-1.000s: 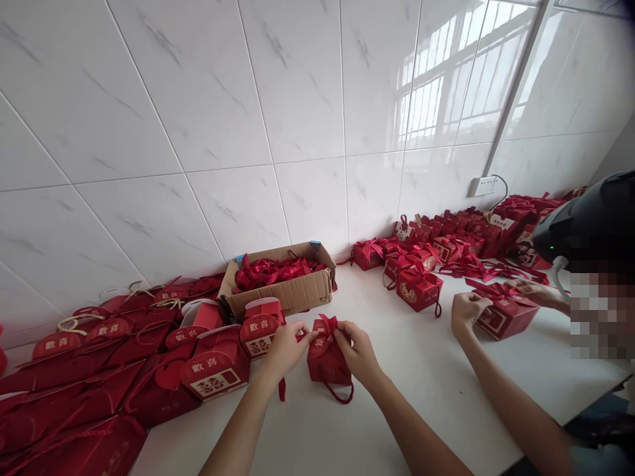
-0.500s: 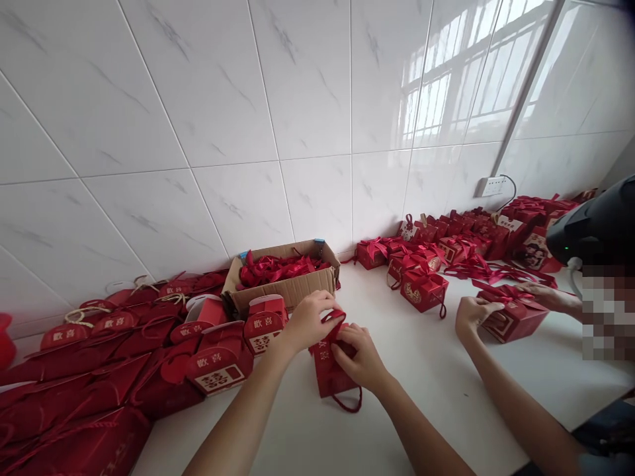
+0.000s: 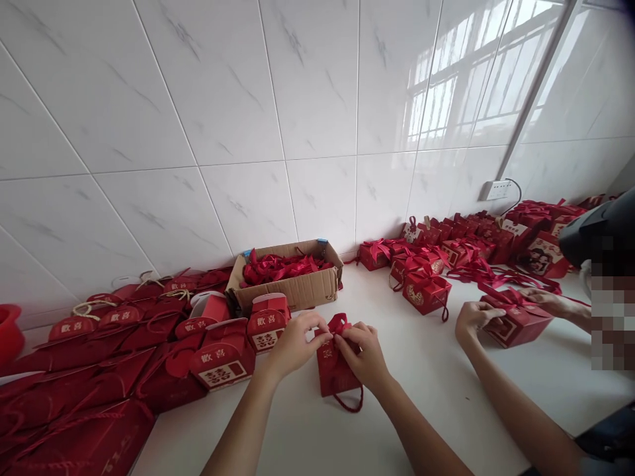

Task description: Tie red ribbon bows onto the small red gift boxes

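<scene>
A small red gift box (image 3: 338, 375) with pale lettering sits on the white tabletop between my hands, its dark red cord handle (image 3: 353, 404) lying at the near side. A red ribbon (image 3: 340, 324) forms a loop on top of the box. My left hand (image 3: 300, 340) pinches the ribbon at the upper left of the box. From the right, my right hand (image 3: 363, 354) has its thumb and fingers closed on the ribbon close to the loop. The fingers partly hide the knot.
Behind my hands stands a cardboard box (image 3: 288, 294) of red ribbons. Red boxes (image 3: 223, 357) crowd the left; ribbon-tied boxes (image 3: 426, 291) line the wall at right. Another person's hands (image 3: 473, 322) hold a ribbon-tied box (image 3: 520, 324). Loose ribbons (image 3: 501, 274) lie behind it.
My left hand has come down from above the box to its upper left. The ribbon now shows as a loop standing on top between my hands.
</scene>
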Demonstrator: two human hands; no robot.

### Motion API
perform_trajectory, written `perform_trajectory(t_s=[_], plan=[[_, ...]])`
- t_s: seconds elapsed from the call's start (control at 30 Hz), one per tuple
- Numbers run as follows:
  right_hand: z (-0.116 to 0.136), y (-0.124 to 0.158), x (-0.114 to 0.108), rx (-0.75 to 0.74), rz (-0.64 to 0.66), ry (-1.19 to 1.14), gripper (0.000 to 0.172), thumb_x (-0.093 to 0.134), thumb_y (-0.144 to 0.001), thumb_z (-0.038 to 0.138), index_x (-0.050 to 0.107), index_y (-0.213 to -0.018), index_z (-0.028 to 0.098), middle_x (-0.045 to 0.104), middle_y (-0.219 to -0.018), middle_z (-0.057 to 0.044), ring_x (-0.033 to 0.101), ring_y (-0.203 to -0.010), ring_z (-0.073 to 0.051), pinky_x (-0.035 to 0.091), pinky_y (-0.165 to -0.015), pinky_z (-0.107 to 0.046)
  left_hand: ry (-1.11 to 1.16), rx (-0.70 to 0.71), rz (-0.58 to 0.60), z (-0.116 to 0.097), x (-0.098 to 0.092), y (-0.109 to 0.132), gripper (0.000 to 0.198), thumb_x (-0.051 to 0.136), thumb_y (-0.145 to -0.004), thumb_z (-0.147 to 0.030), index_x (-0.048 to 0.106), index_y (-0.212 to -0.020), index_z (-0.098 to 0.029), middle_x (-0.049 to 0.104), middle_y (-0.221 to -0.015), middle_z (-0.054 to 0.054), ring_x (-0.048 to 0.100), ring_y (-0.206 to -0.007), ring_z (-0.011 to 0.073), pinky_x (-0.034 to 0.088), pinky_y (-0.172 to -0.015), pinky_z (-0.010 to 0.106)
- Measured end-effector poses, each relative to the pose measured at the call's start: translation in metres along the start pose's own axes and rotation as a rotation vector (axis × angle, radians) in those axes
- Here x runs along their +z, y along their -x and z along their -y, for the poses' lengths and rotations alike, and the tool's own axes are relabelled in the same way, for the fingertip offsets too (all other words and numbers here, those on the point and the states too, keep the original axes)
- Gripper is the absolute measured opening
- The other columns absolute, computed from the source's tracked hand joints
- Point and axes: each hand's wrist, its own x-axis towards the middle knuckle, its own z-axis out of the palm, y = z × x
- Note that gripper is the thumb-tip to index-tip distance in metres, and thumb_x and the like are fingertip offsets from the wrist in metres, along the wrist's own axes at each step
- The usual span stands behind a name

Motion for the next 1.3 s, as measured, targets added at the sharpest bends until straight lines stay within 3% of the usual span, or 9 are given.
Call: perform_trajectory(t_s=[0.2,0.53,0.67,0.8,0.93,1.07,1.2,1.3], plan=[[0.008,0.004,-0.002,-0.194,-0.166,0.233,0.021,0.054,-0.086,0.018,0.06,-0.067,0.022,0.066,-0.065,0.003,0.061,-0.087,-0.021,0.023,-0.088,-0.043,0.004,-0.013,0.098,-0.001,0.002,0.002,0.014,0.044,-0.088,-0.028,0.053,-0.08,-0.022,0.063,-0.087,0.002,0.057,-0.082,0.0184,0.044,-0.076,0.03],[0.002,0.004,-0.001,-0.162,-0.258,0.293,0.015,0.057,-0.085,0.019,0.06,-0.072,0.025,0.065,-0.061,0.005,0.063,-0.087,-0.022,0.017,-0.096,-0.047,0.081,-0.02,0.105,0.002,0.006,0.002,0.012,0.046,-0.087,-0.027,0.05,-0.077,-0.022,0.061,-0.083,0.001,0.057,-0.08,0.0175,0.045,-0.078,0.03],[-0.001,0.003,0.0,-0.128,-0.252,0.259,0.011,0.058,-0.083,0.019,0.057,-0.073,0.024,0.068,-0.067,0.004,0.063,-0.084,-0.021,0.018,-0.095,-0.047,0.158,-0.039,0.086,0.006,0.015,0.0,0.011,0.058,-0.078,-0.025,0.051,-0.084,-0.022,0.061,-0.084,0.0,0.058,-0.079,0.0166,0.047,-0.072,0.027],[-0.001,0.002,-0.002,-0.116,-0.219,0.206,0.006,0.056,-0.085,0.021,0.059,-0.081,0.024,0.07,-0.072,0.002,0.063,-0.08,-0.02,0.022,-0.093,-0.045,0.19,-0.003,0.05,0.008,0.023,-0.003,0.01,0.055,-0.078,-0.019,0.05,-0.086,-0.021,0.061,-0.083,-0.001,0.059,-0.079,0.0156,0.048,-0.071,0.026],[-0.004,0.0,-0.007,-0.136,-0.088,0.182,0.015,0.052,-0.089,0.022,0.065,-0.092,0.029,0.071,-0.077,0.002,0.06,-0.084,-0.02,0.024,-0.091,-0.044,0.163,0.014,0.01,0.008,0.025,-0.005,0.006,0.051,-0.08,-0.016,0.051,-0.084,-0.021,0.062,-0.083,0.0,0.06,-0.08,0.0157,0.047,-0.07,0.025],[-0.009,0.0,-0.008,-0.079,0.024,0.127,0.01,0.06,-0.086,0.03,0.069,-0.092,0.029,0.068,-0.077,0.001,0.058,-0.085,-0.022,0.025,-0.092,-0.046,0.085,0.02,-0.025,0.009,0.022,-0.005,0.006,0.051,-0.079,-0.015,0.052,-0.08,-0.021,0.062,-0.078,0.0,0.059,-0.075,0.0159,0.046,-0.068,0.025],[-0.01,0.002,-0.003,-0.001,0.01,0.085,0.015,0.058,-0.087,0.028,0.073,-0.084,0.029,0.064,-0.079,-0.002,0.055,-0.083,-0.022,0.031,-0.087,-0.046,-0.011,0.046,-0.034,0.009,0.021,-0.005,0.009,0.05,-0.079,-0.013,0.054,-0.08,-0.021,0.062,-0.079,0.0,0.057,-0.074,0.0165,0.044,-0.069,0.026],[-0.01,0.002,-0.001,0.106,-0.015,0.051,0.019,0.056,-0.086,0.025,0.074,-0.08,0.029,0.062,-0.097,-0.006,0.053,-0.097,-0.026,0.035,-0.087,-0.047,-0.076,0.071,-0.033,0.01,0.024,-0.005,0.013,0.046,-0.081,-0.011,0.054,-0.081,-0.022,0.062,-0.08,0.0,0.056,-0.073,0.0163,0.042,-0.067,0.026]])
